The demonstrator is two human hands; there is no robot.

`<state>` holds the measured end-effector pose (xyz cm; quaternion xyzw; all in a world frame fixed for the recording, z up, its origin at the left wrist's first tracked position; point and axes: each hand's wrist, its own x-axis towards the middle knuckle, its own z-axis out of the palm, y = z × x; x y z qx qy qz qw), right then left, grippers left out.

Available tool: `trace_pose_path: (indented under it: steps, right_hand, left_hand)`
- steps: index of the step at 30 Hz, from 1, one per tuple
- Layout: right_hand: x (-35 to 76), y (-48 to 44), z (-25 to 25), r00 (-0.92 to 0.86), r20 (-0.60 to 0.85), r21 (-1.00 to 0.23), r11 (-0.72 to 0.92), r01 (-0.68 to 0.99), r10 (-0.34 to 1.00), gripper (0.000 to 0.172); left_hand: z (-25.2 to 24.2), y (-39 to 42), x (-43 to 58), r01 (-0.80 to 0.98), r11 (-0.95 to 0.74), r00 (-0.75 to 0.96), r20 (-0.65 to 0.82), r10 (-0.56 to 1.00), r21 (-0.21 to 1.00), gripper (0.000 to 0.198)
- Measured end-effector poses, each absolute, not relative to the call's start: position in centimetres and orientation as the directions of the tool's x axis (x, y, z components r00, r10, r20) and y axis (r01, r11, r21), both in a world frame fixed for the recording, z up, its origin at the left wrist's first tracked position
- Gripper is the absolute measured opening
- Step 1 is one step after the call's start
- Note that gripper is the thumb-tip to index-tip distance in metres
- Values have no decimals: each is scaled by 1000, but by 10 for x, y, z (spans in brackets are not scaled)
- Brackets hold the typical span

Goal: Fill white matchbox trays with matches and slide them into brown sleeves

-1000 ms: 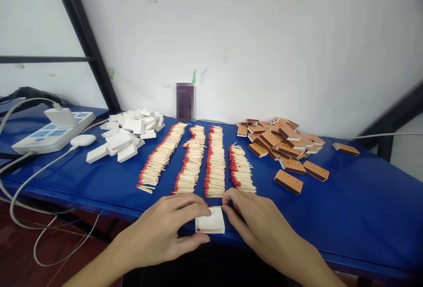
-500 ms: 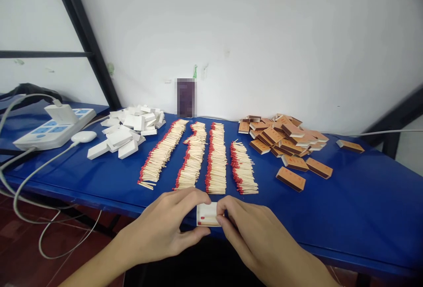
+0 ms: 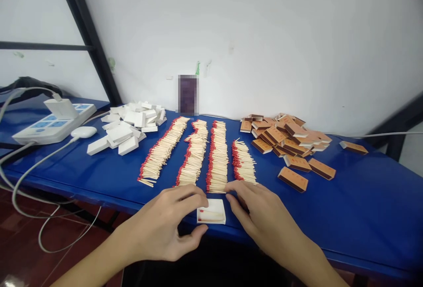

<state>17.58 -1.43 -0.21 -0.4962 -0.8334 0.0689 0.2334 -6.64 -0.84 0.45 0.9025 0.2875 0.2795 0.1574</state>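
Observation:
A white matchbox tray [image 3: 216, 204] lies at the table's front edge, with two red-headed matches [image 3: 211, 213] along its near side. My left hand [image 3: 175, 221] curves around its left end, index finger at the far edge and thumb by the near edge. Just beyond the tray's right side, my right hand [image 3: 256, 210] has thumb and index finger slightly apart, with nothing visible between them. Those fingertips are beside the near end of the third match row [image 3: 217, 159]. My right hand partly covers the near end of the shorter fourth row [image 3: 243, 161].
Two more match rows lie left of centre: a slanted one [image 3: 163, 150] and another [image 3: 192, 157]. White trays [image 3: 127, 124] are heaped at back left, orange matchbox sleeves [image 3: 284, 135] at back right. A power strip [image 3: 49, 124] with cables occupies the far left.
My right hand has left the tray and moved up and right to the third row's near end, uncovering the tray's right side. My left hand stays around the tray.

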Motion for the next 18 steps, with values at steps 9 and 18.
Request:
trace_pose_path:
  steps: [9, 18]
  right_hand:
    - [176, -15, -3, -402, 317, -365, 501, 785, 859, 18]
    - [176, -15, -4, -418, 303, -360, 509, 782, 856, 18]
  left_hand:
    - [1, -7, -69, 370, -829, 678, 487, 550, 420, 21]
    - [4, -7, -70, 342, -834, 705, 468, 533, 433, 26]
